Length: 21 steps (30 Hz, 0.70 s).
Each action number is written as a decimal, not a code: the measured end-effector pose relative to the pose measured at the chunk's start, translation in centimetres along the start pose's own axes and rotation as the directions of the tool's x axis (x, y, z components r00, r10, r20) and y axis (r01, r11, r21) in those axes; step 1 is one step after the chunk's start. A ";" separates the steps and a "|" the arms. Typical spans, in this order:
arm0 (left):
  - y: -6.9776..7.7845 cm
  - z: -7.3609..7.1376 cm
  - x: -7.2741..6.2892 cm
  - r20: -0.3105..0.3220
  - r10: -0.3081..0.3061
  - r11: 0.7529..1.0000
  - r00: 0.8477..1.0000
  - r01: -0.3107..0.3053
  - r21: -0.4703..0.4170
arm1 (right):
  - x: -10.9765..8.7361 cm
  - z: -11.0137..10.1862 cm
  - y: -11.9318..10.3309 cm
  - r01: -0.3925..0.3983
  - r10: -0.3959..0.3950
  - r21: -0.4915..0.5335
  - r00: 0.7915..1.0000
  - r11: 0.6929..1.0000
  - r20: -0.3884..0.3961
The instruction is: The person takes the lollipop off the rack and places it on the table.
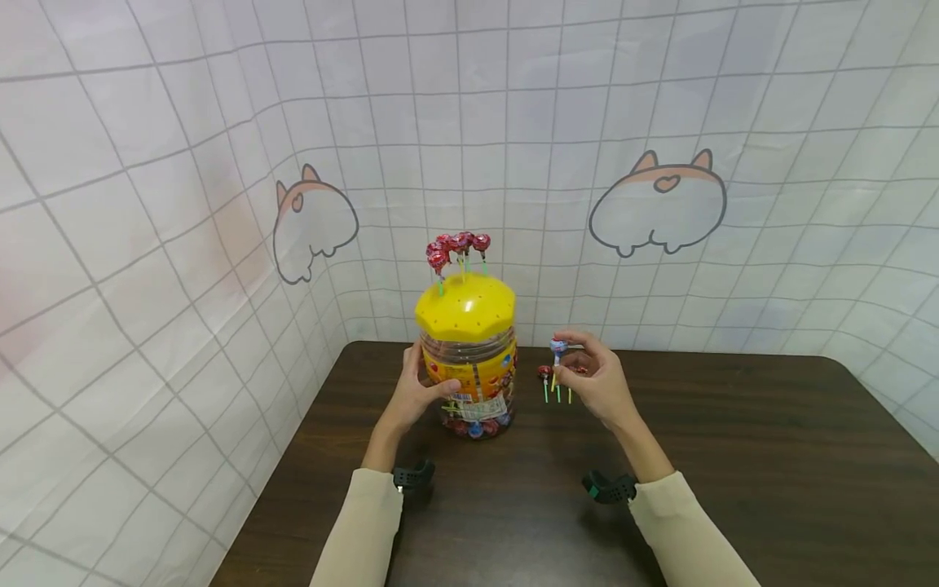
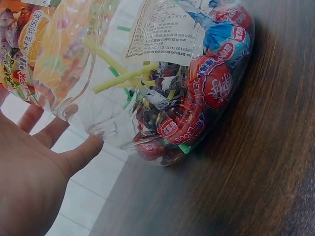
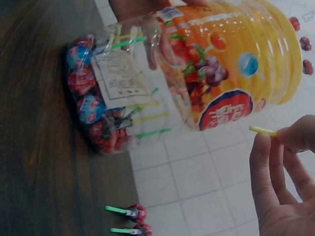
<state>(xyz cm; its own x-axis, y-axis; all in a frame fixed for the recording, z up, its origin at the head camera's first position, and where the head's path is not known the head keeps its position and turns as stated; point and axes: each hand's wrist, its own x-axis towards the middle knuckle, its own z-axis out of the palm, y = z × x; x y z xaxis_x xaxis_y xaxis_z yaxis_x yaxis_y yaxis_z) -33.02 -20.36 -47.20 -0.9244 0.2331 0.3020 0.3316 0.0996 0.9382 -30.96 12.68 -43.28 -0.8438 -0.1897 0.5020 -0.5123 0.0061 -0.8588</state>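
Observation:
A clear plastic jar (image 1: 473, 371) with a yellow lid (image 1: 467, 310) stands upright on the table, wrapped lollipops (image 2: 210, 81) lying in its bottom. Several red lollipops (image 1: 438, 259) are stuck upright in the small holes of the lid. My left hand (image 1: 411, 395) grips the jar's left side, thumb across the front. Right of the jar and apart from it, my right hand (image 1: 603, 381) pinches a blue-wrapped lollipop (image 1: 559, 346), head up. Its yellow stick (image 3: 261, 130) pokes out from the fingertips in the right wrist view. Loose red lollipops (image 1: 544, 372) lie behind that hand, partly hidden.
The dark wooden table (image 1: 734, 456) reaches far to the right. A white grid-patterned cloth (image 1: 499, 147) hangs close behind and to the left of it. Black bands (image 1: 610, 487) sit on both wrists.

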 end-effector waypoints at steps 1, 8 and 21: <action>0.0 0.0 0.0 -0.001 -0.001 1.000 1.000 0.001 0.002 | 0.0 0.0 0.1 -0.011 0.011 -0.006 1.000 1.000 0.004; 0.2 0.0 -0.1 -0.004 -0.004 1.000 1.000 0.004 0.003 | -0.1 -0.1 0.9 -0.052 0.053 -0.038 0.998 0.998 0.021; 0.1 0.0 0.0 -0.008 0.002 1.000 1.000 -0.002 0.022 | -0.5 -0.7 2.3 -0.133 0.142 -0.105 0.986 0.986 0.086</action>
<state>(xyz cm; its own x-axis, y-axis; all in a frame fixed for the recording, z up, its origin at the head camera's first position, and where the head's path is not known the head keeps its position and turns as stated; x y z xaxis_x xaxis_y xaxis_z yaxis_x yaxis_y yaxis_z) -32.96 -20.36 -47.16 -0.9251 0.2254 0.3055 0.3377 0.1208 0.9335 -31.80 13.50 -45.44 -0.8911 -0.2709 0.3642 -0.4095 0.1340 -0.9024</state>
